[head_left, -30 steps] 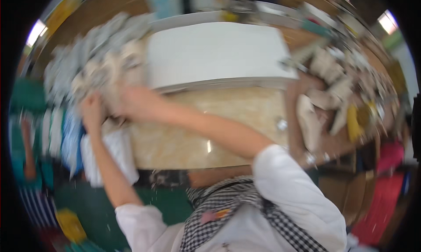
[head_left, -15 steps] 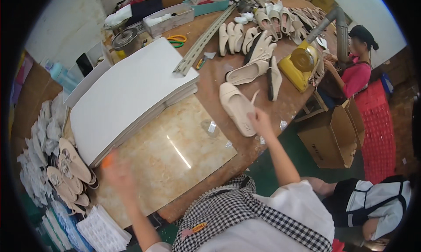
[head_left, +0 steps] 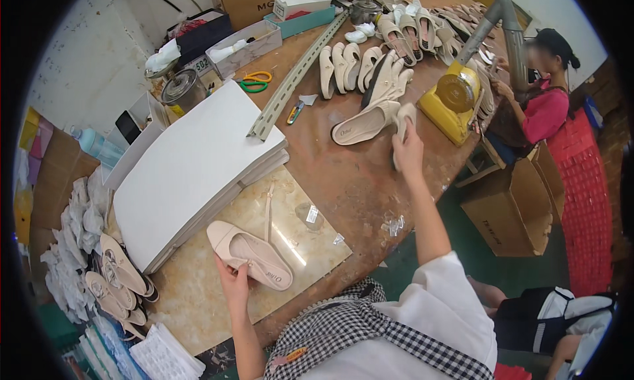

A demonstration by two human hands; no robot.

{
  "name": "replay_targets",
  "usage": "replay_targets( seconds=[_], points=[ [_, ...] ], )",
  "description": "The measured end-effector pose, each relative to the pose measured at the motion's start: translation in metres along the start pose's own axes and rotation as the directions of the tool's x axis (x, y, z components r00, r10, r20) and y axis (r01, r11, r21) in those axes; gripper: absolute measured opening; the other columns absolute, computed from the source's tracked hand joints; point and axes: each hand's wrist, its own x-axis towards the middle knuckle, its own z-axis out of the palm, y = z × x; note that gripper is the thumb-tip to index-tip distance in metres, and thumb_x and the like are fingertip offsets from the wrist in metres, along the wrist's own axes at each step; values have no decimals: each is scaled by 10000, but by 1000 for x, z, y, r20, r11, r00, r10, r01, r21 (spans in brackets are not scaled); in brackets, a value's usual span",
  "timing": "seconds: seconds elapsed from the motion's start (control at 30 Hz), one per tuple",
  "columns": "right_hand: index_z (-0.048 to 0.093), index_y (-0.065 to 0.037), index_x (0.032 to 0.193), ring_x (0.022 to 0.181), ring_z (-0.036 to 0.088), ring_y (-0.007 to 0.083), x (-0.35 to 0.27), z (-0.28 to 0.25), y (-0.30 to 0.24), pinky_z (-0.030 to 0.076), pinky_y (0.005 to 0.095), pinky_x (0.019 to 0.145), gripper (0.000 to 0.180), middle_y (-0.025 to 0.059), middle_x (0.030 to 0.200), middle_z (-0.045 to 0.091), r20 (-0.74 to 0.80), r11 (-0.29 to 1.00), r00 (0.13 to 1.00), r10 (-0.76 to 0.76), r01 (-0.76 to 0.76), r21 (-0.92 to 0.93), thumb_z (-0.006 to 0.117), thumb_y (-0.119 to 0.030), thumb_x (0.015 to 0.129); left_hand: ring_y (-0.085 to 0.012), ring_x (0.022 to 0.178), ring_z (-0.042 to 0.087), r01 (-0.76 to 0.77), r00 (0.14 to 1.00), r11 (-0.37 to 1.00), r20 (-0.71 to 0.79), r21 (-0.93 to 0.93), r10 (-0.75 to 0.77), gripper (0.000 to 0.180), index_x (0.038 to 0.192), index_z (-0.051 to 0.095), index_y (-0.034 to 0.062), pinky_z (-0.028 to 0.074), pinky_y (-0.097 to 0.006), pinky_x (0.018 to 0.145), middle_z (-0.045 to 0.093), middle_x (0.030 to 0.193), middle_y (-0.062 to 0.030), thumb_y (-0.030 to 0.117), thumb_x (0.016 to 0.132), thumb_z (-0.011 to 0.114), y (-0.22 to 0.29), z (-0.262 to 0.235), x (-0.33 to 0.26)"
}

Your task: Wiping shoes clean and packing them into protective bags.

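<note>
A beige flat shoe [head_left: 232,243] with a thin loose strap is tilted over the marble-patterned board [head_left: 191,301]. My left hand [head_left: 234,282] is closed on the shoe's near side, thumb at its opening edge. Farther right, my right hand [head_left: 409,149] grips another beige shoe [head_left: 404,115], whose lower part is hidden by the fingers. Right beside that one lies a beige slip-on shoe [head_left: 367,123] with its insole facing up. Behind them stand several more beige shoes [head_left: 343,66] in a row.
A thick stack of white sheets [head_left: 191,168] covers the board's far side, with a slotted metal bar [head_left: 297,76] at its corner. Scissors [head_left: 256,81] and a cutter knife [head_left: 295,112] lie beyond. A yellow machine [head_left: 449,109] stands at right, near a co-worker [head_left: 545,102]. More shoes [head_left: 119,281] sit at left.
The strapped shoe has passed from my right hand to my left, over the board. My right hand has moved farther out and taken hold of another shoe. The orange item at my left hand no longer shows.
</note>
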Motion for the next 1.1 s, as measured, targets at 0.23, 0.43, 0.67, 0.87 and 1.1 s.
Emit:
replay_targets(
  seconds=[0.23,0.43,0.67,0.87,1.1],
  points=[
    [614,-4,1161,808,675,303,-112,-8,-149,526,382,729,356,190,900,681,640,953,737,-217,18,303,617,-152,837,-211,1106,569,110,967,991,-240,75,-89,714,1488,273,24,478,-307,891,511,1312,-171,-2,804,476,-18,-97,-23],
    [614,6,897,704,597,253,-29,45,-52,493,397,624,219,171,807,630,421,903,887,-191,326,-278,517,-185,936,-393,1284,412,203,923,775,-382,599,54,553,1406,365,-3,331,-440,1080,431,1383,-249,197,909,503,-46,-111,-32],
    [628,35,955,762,611,276,-159,72,-155,500,393,691,279,195,870,650,721,863,499,-481,413,290,563,-234,932,-330,1004,509,-260,858,649,-137,715,495,618,1139,561,82,389,-483,854,531,1014,-148,432,654,719,-15,-4,-46],
    [640,60,1005,811,624,296,-151,59,-151,506,389,748,347,215,923,667,796,880,452,-402,430,200,603,-277,929,-311,1055,511,-179,882,681,-192,710,431,605,1199,533,75,368,-460,871,538,1031,-131,318,671,700,-8,27,-39],
    [611,-31,833,618,539,149,-116,118,-110,440,271,554,322,58,731,583,875,907,257,-410,10,421,523,-306,977,-334,958,606,-89,812,692,-350,717,467,560,1267,544,89,454,-509,820,639,994,-187,120,710,585,-23,-8,-10]
  ],
)
